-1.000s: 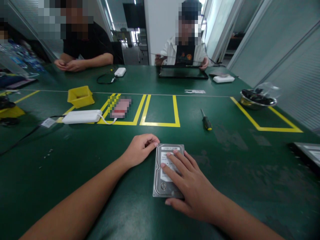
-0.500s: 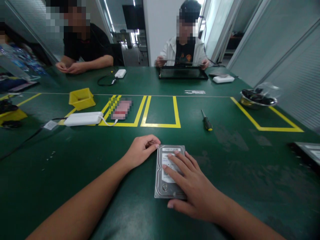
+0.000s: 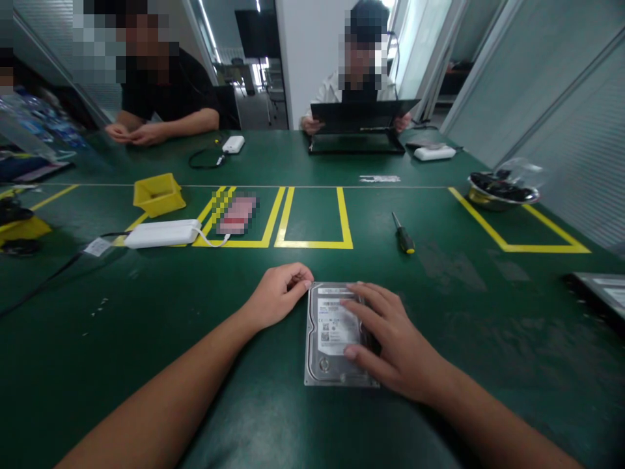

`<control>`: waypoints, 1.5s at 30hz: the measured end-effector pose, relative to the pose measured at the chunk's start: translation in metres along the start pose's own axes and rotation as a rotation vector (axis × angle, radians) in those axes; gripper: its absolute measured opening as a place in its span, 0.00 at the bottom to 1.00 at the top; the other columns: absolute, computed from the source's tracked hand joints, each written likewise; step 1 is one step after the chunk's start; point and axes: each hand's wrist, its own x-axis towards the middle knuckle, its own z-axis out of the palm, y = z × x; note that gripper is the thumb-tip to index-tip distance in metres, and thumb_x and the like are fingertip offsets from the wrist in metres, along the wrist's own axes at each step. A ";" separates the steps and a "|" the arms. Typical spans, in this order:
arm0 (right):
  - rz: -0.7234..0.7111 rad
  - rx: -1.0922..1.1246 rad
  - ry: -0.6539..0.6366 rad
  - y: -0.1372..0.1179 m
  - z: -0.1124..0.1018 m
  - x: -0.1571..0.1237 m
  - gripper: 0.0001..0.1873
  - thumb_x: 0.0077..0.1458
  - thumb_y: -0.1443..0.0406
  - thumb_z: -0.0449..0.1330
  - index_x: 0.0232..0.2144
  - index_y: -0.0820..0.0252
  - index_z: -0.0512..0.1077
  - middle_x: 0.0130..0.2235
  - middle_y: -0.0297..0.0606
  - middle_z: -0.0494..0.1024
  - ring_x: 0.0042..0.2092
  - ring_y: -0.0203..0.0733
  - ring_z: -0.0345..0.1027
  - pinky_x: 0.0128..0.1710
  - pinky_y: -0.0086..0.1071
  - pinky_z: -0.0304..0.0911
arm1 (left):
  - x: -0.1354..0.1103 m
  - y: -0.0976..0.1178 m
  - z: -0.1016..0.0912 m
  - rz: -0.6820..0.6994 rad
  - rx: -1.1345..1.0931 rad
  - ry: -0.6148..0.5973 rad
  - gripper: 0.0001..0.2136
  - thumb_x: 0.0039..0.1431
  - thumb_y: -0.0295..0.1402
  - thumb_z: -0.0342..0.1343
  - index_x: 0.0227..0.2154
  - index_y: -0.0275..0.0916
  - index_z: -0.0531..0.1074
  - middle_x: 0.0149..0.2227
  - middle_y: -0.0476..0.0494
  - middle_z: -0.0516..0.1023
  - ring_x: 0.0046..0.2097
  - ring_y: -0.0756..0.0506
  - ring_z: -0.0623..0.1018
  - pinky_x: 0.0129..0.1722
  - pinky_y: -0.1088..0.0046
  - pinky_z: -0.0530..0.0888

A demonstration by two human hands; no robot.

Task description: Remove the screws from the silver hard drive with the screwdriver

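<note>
A silver hard drive (image 3: 336, 335) with a white label lies flat on the green table in front of me. My right hand (image 3: 385, 335) is over its right side, fingers spread, with fingertips at the label and top edge; whether they press on it I cannot tell. My left hand (image 3: 278, 293) rests on the table at the drive's upper left corner. Its fingers are curled, and thumb and index finger meet right at that corner. Whatever may be between those fingertips is hidden.
Beyond the drive lie a screwdriver (image 3: 403, 236), a white power strip (image 3: 163, 233) and a blurred-out pink phone (image 3: 237, 215). A yellow bin (image 3: 159, 194) stands left, a metal bowl of dark parts (image 3: 502, 192) right. Across the table, a person holds a dark panel (image 3: 361, 117); another person sits left.
My right hand has slid right and its thumb has moved up onto the drive, uncovering more of the label. My left hand stays put. The person opposite has tilted the dark panel up.
</note>
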 end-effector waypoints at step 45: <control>0.380 0.305 1.037 0.057 -0.057 0.049 0.13 0.54 0.57 0.67 0.38 0.59 0.74 0.25 0.30 0.66 0.23 0.31 0.55 0.22 0.27 0.51 | 0.000 -0.004 0.005 0.009 0.006 -0.001 0.06 0.64 0.31 0.52 0.35 0.37 0.72 0.31 0.50 0.76 0.33 0.50 0.74 0.33 0.73 0.67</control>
